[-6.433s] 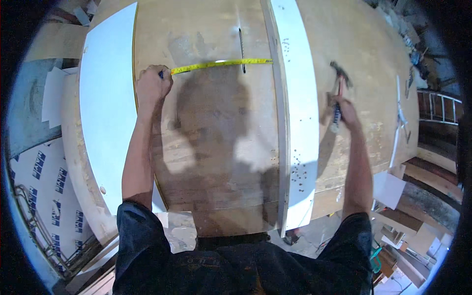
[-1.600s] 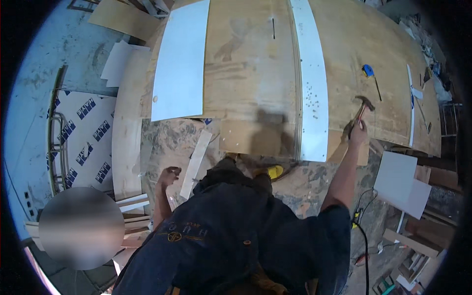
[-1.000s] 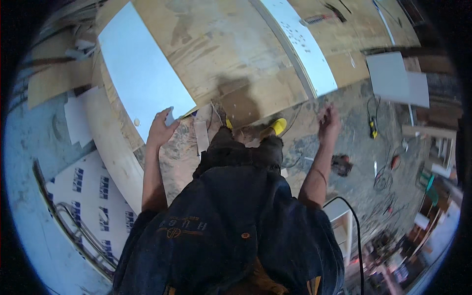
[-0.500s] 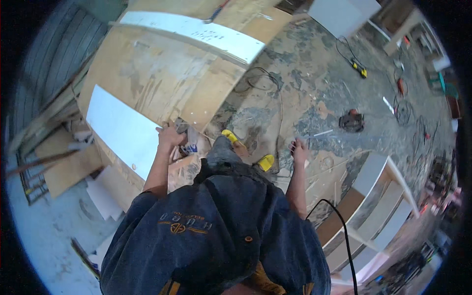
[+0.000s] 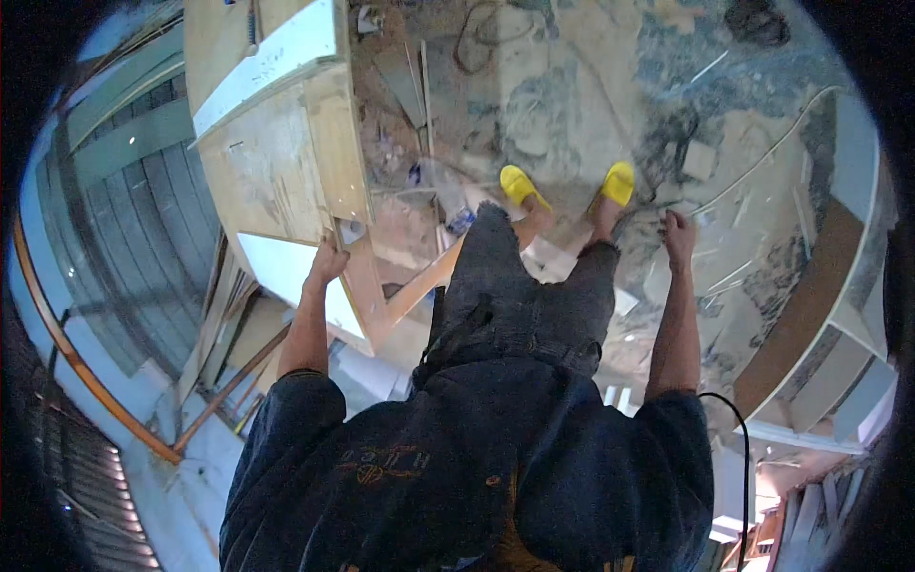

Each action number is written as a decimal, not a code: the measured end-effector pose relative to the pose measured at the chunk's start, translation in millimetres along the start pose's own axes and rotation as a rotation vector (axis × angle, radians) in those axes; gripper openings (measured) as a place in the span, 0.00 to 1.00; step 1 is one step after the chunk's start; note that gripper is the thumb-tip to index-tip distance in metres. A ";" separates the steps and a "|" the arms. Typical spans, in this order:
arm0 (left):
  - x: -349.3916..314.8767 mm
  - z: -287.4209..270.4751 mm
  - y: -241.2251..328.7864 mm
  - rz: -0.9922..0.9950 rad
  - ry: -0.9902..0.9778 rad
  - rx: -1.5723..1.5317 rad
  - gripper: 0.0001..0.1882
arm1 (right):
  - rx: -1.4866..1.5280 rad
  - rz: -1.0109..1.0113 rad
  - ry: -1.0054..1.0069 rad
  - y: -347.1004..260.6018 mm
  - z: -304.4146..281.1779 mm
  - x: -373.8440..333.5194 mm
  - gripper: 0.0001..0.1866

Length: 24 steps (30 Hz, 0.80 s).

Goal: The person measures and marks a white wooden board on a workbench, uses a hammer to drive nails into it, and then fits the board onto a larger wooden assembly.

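A white board (image 5: 281,276) lies on the near end of the plywood-topped bench (image 5: 262,181). My left hand (image 5: 329,259) is at its right corner, fingers closed on the edge. My right hand (image 5: 678,234) hangs over the floor on the right, well apart from the board. Its fingers are curled in, and whatever they might hold is hidden. Across the far part of the bench lies a second white strip (image 5: 272,71), with a hammer-like tool (image 5: 253,27) beyond it.
Yellow shoes (image 5: 618,183) are on my feet. Wood offcuts and scraps litter the floor (image 5: 543,114) between bench and feet. An open shelf carcass (image 5: 810,334) stands at the right, near a black cable (image 5: 746,477). Wooden strips (image 5: 214,315) lean left of the bench.
My view has swung, so the bench sits further left and my legs show more. My left hand stays at the white board's corner. My right hand's fingers have curled in.
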<state>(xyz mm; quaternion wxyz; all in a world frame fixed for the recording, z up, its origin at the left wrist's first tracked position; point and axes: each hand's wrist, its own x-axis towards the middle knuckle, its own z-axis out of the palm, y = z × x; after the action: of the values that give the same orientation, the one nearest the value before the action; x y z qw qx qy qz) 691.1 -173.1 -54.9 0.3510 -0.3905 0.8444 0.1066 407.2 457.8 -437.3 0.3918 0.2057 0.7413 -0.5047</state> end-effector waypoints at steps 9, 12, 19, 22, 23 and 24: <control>-14.6 6.6 -28.8 -0.068 -0.051 0.009 0.31 | -0.366 -0.413 -0.494 -56.5 230.6 3.1 0.20; -4.4 16.8 -12.8 -0.153 -0.030 -0.129 0.39 | -0.406 -0.454 -0.502 -44.4 281.4 -26.6 0.13; -10.9 19.5 -19.9 -0.066 0.125 -0.241 0.41 | -0.628 -0.409 -0.598 24.7 203.2 -36.6 0.16; -20.4 24.5 -18.2 -0.167 0.151 -0.257 0.41 | -0.601 -0.175 -0.530 61.9 122.4 -23.8 0.19; -16.8 21.6 -2.4 -0.155 0.170 -0.170 0.41 | -0.723 -0.200 -0.494 83.1 94.5 -18.0 0.19; -13.8 18.5 6.7 -0.139 0.184 -0.076 0.41 | -0.653 0.032 -0.508 105.6 75.7 -15.0 0.19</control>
<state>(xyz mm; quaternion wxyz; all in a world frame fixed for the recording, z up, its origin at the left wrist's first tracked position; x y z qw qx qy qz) 701.8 -152.1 -59.7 0.2636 -0.4695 0.8391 0.0776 518.6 433.2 -501.3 0.6146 -0.0489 0.7390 -0.2717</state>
